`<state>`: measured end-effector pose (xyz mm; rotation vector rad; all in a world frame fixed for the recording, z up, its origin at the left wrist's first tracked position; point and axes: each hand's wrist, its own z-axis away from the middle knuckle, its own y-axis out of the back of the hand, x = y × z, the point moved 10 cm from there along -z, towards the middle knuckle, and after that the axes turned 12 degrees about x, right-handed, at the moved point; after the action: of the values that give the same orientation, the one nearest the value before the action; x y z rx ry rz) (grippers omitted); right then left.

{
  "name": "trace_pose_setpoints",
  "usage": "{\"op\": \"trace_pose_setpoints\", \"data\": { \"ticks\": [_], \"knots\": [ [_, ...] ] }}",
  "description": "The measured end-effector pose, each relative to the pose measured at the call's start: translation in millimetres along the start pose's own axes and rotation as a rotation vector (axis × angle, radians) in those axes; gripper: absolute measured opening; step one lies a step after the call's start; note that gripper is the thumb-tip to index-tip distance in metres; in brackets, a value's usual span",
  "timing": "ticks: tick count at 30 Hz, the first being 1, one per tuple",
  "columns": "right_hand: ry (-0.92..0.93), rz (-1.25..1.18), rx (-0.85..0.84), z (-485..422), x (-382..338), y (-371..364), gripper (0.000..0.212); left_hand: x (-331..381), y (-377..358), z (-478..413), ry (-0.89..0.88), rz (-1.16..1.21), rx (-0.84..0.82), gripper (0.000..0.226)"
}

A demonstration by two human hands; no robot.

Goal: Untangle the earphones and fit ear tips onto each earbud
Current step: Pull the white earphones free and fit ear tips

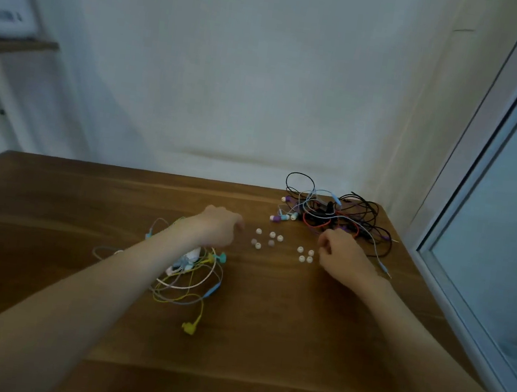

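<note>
White ear tips [272, 234] loose on wood table [264, 344], between my hands. Left hand [218, 226] curled just beside them, above pastel tangle [188, 282]; right hand [340, 252] curled near dark tangle [330, 212]. Cannot tell whether either pinches anything. Best: free purple earbud [275, 218] first, then pinch single tip by rim.

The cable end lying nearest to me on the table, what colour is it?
The cable end is yellow; the head view shows it.

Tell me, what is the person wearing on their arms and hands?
Nothing that shows. Both forearms are bare, with no sleeve in view. The left hand and the right hand wear no gloves; no watch, bracelet or ring can be made out in this soft picture.
</note>
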<state>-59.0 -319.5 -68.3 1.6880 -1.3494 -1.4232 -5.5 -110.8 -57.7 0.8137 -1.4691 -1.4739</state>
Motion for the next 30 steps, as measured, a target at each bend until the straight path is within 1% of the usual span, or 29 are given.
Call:
{"op": "trace_pose_setpoints", "data": {
  "ticks": [3, 5, 7, 9, 11, 13, 14, 16, 17, 18, 20, 22, 25, 28, 30],
  "knots": [
    [0.056, -0.049, 0.016, -4, -29, 0, 0.017, -31, -2, 13, 0.053, -0.084, -0.012, 0.050],
    [0.120, -0.134, -0.003, -6, -62, -7, 0.016, -47, 0, 23, 0.083, -0.125, 0.002, 0.049],
    [0.189, -0.210, -0.033, -4, -94, -14, 0.015, -59, 5, 26, 0.115, -0.142, 0.038, 0.042],
    [0.244, -0.258, -0.084, -2, -126, -25, 0.021, -70, 12, 29, 0.129, -0.169, 0.058, 0.026],
    [0.276, -0.315, -0.136, -2, -155, -33, 0.029, -77, 23, 32, 0.123, -0.175, 0.082, 0.027],
    [0.272, -0.393, -0.173, -4, -179, -39, 0.040, -85, 35, 37, 0.129, -0.046, 0.098, 0.025],
    [0.258, -0.455, -0.197, -6, -190, -41, 0.049, -86, 43, 41, 0.114, 0.035, 0.117, 0.022],
    [0.217, -0.619, -0.271, -8, -211, -45, 0.069, -80, 63, 46, 0.034, 0.146, 0.193, 0.018],
    [0.193, -0.717, -0.314, -8, -220, -46, 0.074, -77, 73, 49, -0.001, 0.187, 0.234, 0.017],
    [0.170, -0.832, -0.357, -9, -231, -47, 0.074, -76, 84, 53, -0.018, 0.253, 0.283, 0.017],
    [0.129, -1.063, -0.419, -10, -250, -46, 0.063, -75, 104, 59, -0.019, 0.476, 0.367, 0.017],
    [0.102, -1.245, -0.444, -13, -265, -40, 0.054, -76, 120, 64, -0.019, 0.710, 0.418, 0.015],
    [0.065, -1.434, -0.454, -16, -278, -29, 0.036, -77, 138, 69, -0.004, 0.930, 0.486, 0.019],
    [0.039, -1.409, -0.480, -17, -281, -26, 0.029, -80, 161, 72, 0.024, 1.130, 0.597, 0.020],
    [0.049, -1.323, -0.471, -17, -279, -27, 0.019, -82, 172, 71, 0.050, 1.343, 0.628, 0.022]
  ]
}}
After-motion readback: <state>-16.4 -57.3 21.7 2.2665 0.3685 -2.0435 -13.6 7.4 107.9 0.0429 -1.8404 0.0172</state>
